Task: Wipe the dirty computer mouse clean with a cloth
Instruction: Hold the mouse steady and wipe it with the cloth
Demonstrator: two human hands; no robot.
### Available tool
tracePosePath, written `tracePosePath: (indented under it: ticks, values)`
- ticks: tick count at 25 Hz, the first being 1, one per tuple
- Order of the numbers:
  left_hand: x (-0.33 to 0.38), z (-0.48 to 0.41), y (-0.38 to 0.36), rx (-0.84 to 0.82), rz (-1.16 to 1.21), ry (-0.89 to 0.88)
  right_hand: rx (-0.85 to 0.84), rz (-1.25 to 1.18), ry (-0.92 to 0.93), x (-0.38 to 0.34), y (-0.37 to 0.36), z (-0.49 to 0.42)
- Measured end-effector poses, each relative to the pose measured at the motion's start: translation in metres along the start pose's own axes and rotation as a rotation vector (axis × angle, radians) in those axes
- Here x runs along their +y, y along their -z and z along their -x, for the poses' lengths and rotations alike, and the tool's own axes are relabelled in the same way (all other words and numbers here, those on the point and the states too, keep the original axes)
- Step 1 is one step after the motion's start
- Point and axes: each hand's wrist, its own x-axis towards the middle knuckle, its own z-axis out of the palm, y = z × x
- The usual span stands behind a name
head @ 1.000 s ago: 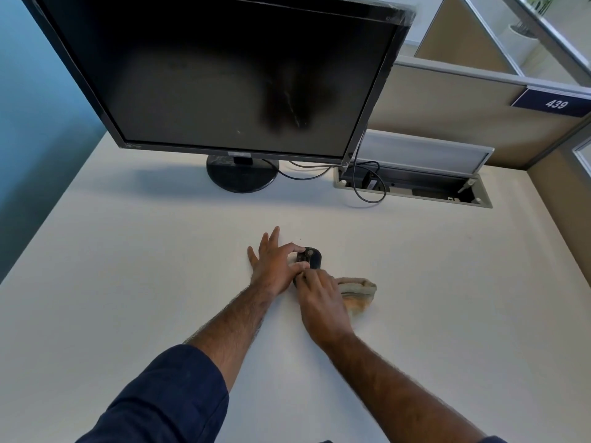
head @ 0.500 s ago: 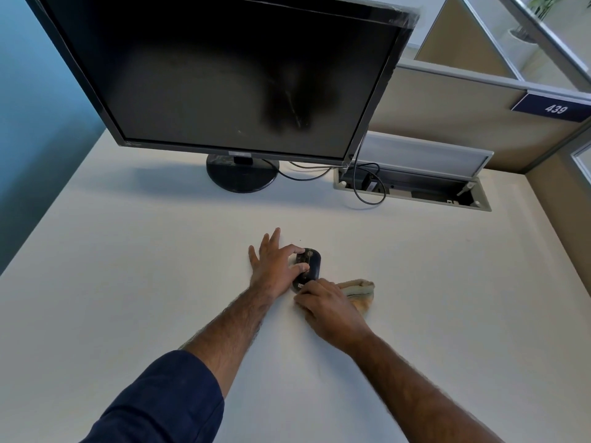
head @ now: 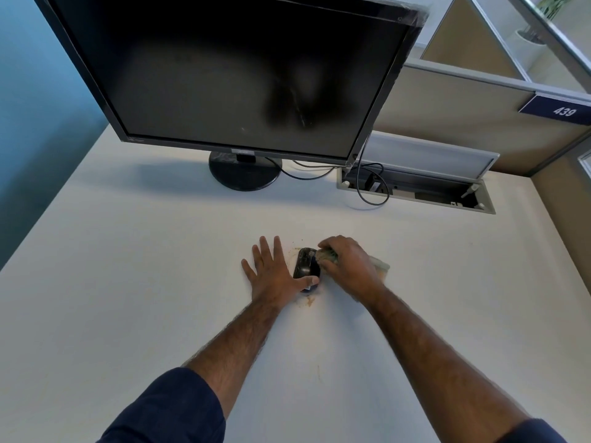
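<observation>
A small black computer mouse (head: 306,265) lies on the white desk (head: 128,282), streaked with dirt. My left hand (head: 271,273) rests flat to its left, fingers spread, the thumb hooked around the mouse's near end. My right hand (head: 350,265) is closed on a beige cloth (head: 380,266) and presses it against the mouse's right side. Most of the cloth is hidden under that hand. Brownish crumbs (head: 308,302) lie on the desk around the mouse.
A large dark monitor (head: 230,75) on a round black stand (head: 244,172) rises behind the mouse. To the back right an open cable tray (head: 415,190) is set into the desk, with black cables (head: 371,196) looping out. Partition walls (head: 463,100) border the back and right.
My right hand has moved with the cloth from the mouse's near end to its right side. My left thumb has slid from the mouse's far part to its near end.
</observation>
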Motion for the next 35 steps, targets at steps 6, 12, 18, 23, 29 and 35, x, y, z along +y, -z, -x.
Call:
tracePosePath:
  ticks: [6,12,18,23,29,35]
  values:
    - [0.004,-0.003,0.007,-0.075,0.022,0.09,-0.252,0.393,0.321,-0.035,-0.012,-0.022]
    - [0.011,-0.004,0.018,-0.168,0.012,0.152,-0.285,0.357,0.234,-0.025,-0.006,-0.048]
    - [0.016,-0.002,0.024,-0.168,-0.048,0.158,-0.264,0.303,0.111,-0.02,-0.003,-0.058]
    - [0.016,-0.003,0.026,-0.175,-0.034,0.156,-0.327,0.453,0.356,-0.033,-0.005,-0.042]
    - [0.018,-0.001,0.027,-0.178,-0.044,0.169,-0.415,0.323,0.331,-0.03,-0.001,-0.04]
    - [0.017,-0.002,0.025,-0.179,-0.049,0.177,-0.313,0.323,0.089,-0.005,-0.002,-0.065]
